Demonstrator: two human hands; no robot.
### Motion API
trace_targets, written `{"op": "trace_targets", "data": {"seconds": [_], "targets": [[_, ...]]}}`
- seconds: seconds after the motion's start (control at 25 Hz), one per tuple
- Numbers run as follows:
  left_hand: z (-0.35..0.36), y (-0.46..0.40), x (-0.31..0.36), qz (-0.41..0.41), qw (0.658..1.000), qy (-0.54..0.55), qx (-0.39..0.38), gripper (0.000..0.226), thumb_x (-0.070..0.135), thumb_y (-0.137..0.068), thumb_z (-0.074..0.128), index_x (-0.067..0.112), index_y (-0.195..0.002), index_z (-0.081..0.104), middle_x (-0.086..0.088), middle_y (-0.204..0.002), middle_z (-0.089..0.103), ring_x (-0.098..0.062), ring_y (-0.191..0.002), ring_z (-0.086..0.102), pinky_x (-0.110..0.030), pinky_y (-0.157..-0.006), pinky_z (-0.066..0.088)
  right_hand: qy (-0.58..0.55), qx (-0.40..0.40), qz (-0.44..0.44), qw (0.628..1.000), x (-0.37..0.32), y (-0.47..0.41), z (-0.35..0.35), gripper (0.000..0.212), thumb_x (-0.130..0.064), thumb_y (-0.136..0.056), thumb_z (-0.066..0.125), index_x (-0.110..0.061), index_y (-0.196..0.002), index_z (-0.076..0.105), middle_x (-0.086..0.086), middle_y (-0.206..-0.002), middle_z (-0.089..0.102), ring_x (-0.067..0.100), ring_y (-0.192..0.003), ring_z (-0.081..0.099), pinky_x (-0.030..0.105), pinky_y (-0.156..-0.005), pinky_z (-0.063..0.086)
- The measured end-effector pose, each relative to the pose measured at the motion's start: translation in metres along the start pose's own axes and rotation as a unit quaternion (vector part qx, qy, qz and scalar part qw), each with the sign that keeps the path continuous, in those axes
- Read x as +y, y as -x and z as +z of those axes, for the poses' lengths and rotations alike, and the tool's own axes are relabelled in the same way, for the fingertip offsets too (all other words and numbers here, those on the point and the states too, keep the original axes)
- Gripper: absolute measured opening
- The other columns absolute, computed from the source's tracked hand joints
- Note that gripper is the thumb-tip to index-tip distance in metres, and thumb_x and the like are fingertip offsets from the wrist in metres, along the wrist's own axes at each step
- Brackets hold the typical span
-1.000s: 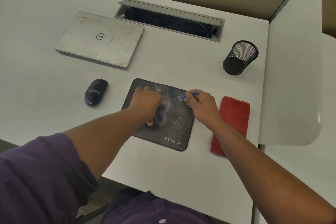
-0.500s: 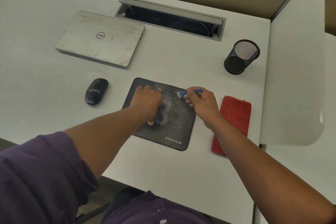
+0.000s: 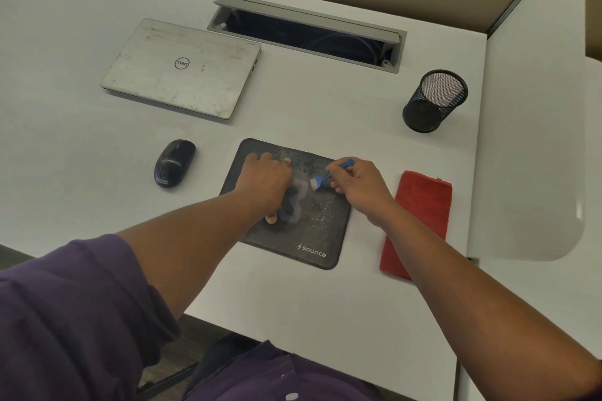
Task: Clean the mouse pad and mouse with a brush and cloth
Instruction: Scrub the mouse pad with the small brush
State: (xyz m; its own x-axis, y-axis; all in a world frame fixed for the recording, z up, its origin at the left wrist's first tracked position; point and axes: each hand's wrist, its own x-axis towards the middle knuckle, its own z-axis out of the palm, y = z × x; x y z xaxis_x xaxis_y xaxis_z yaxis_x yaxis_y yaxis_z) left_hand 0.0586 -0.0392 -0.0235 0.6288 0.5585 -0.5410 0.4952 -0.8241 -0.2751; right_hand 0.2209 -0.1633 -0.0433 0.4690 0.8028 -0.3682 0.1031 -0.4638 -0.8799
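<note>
- The square black fabric mouse pad (image 3: 321,238) with rounded corners lies flat on the white desk (image 3: 293,309), near the front edge. It carries a white "sounce" logo at its near right corner and a faded purple emblem at its centre.
- Pale specks and dust are scattered over the right and far portions of the pad surface.
- The left hand (image 3: 265,181) rests on the left half of the pad with fingers spread and fairly straight, pressing down. It grasps nothing.
- The right hand (image 3: 358,184) grips the small blue plastic brush (image 3: 329,176) between curled fingers and thumb. The handle end projects past the fingers towards the far side.
- The white bristle head of the brush points left and down, at or just above the pad near its centre; contact cannot be confirmed.
- The oval black computer mouse (image 3: 174,163) sits on the desk to the left of the pad, apart from it and untouched.
- The folded red cloth (image 3: 420,215) lies flat on the desk just to the right of the pad, partly covered by the right forearm.
- The closed silver laptop (image 3: 182,67) lies at the far left of the desk.
- The black wire-mesh pen cup (image 3: 435,101) stands upright at the far right.
- The grey cable tray (image 3: 306,32) is recessed in the desk at the far side, with its lid open.
</note>
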Motion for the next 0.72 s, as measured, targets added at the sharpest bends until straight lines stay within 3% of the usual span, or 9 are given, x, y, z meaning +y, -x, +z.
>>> {"op": "trace_targets", "data": {"seconds": [0.08, 0.2, 0.36, 0.48, 0.6, 0.72], "targets": [[0.0, 0.0, 0.001, -0.001, 1.0, -0.003, 0.0, 0.117, 0.055, -0.051, 0.092, 0.013, -0.148, 0.039, -0.001, -0.112, 0.066, -0.026, -0.111, 0.051, -0.038, -0.083, 0.036, -0.038, 0.022, -0.011, 0.999, -0.002, -0.001, -0.001, 0.013, -0.025, -0.096, 0.062, -0.03, -0.088, 0.071, -0.001, -0.08, 0.074, 0.017, -0.079, 0.07, 0.044, -0.085, 0.059], [0.0, 0.001, 0.001, -0.001, 1.0, -0.005, 0.002, 0.113, 0.054, -0.052, 0.092, 0.014, -0.146, 0.043, -0.001, -0.114, 0.065, -0.026, -0.111, 0.052, -0.039, -0.086, 0.038, 0.046, -0.008, -0.019, 0.999, -0.002, -0.001, -0.003, 0.013, -0.026, -0.096, 0.061, -0.032, -0.086, 0.067, -0.003, -0.078, 0.073, 0.011, -0.074, 0.071, 0.043, -0.084, 0.059], [-0.001, 0.001, 0.001, 0.001, 1.0, -0.009, -0.003, 0.115, 0.054, -0.052, 0.092, 0.014, -0.147, 0.042, 0.0, -0.114, 0.066, -0.025, -0.111, 0.051, -0.038, -0.084, 0.037, 0.025, 0.002, -0.024, 0.999, -0.002, 0.0, -0.008, 0.01, -0.025, -0.096, 0.062, -0.03, -0.092, 0.07, -0.004, -0.082, 0.074, 0.013, -0.08, 0.071, 0.043, -0.086, 0.059], [-0.002, 0.001, 0.001, -0.004, 1.0, -0.004, -0.002, 0.114, 0.053, -0.052, 0.093, 0.014, -0.146, 0.042, 0.0, -0.112, 0.066, -0.025, -0.111, 0.052, -0.038, -0.082, 0.036, 0.055, -0.033, -0.019, 0.998, 0.0, 0.002, -0.011, 0.013, -0.024, -0.095, 0.062, -0.032, -0.089, 0.07, -0.003, -0.082, 0.074, 0.015, -0.079, 0.071, 0.045, -0.085, 0.058], [-0.002, 0.001, 0.001, -0.006, 1.0, -0.001, -0.001, 0.119, 0.054, -0.051, 0.093, 0.012, -0.148, 0.037, -0.001, -0.111, 0.067, -0.026, -0.112, 0.052, -0.038, -0.085, 0.038, -0.002, 0.016, -0.025, 1.0, 0.001, 0.002, -0.008, 0.01, -0.025, -0.096, 0.063, -0.03, -0.092, 0.072, -0.002, -0.086, 0.074, 0.018, -0.085, 0.071, 0.046, -0.088, 0.057], [0.0, 0.001, 0.0, -0.006, 1.0, 0.005, 0.0, 0.115, 0.053, -0.052, 0.092, 0.014, -0.147, 0.039, 0.0, -0.109, 0.067, -0.026, -0.112, 0.052, -0.038, -0.085, 0.038, 0.024, 0.019, -0.007, 0.999, 0.003, 0.001, -0.002, 0.012, -0.026, -0.094, 0.063, -0.031, -0.087, 0.071, -0.006, -0.082, 0.073, 0.013, -0.08, 0.07, 0.04, -0.081, 0.059]]}}
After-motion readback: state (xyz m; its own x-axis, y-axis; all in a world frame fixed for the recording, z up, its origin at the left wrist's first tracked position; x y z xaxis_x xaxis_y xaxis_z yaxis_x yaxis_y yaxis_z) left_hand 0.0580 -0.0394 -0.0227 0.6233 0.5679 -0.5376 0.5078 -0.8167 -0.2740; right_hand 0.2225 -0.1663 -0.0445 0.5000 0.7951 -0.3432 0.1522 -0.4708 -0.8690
